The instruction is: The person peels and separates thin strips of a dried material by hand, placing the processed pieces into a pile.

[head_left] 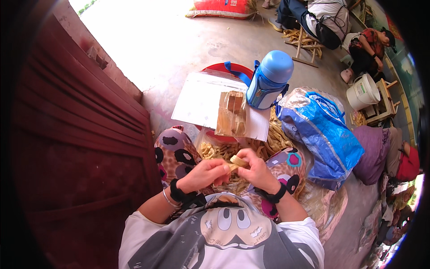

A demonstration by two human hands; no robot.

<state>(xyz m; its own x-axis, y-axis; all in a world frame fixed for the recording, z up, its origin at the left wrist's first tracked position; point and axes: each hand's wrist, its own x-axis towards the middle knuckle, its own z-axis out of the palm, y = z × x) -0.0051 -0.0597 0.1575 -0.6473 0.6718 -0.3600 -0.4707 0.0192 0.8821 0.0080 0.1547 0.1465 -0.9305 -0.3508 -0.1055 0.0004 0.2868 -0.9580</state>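
Both hands meet in front of my chest on a pale yellow, dried husk-like strip [234, 166]. One end of it forms a small flat coil beside my right thumb. My left hand [207, 173] pinches the strip from the left, with thumb and fingers pressed together. My right hand [257, 171] is closed around the coil end, its fingers curled over the top. Loose dried strips [214, 150] lie heaped just beyond the hands, between my patterned trouser legs. The palm sides of the fingers are hidden.
Beyond my knees a red round surface [222, 67] bears white papers [197, 96], a brown block-like thing [231, 114] and a blue bottle [270, 80]. A blue bag [323, 139] stands at right, a dark red door [85, 148] at left. Other people sit at far right near a white bucket [363, 92].
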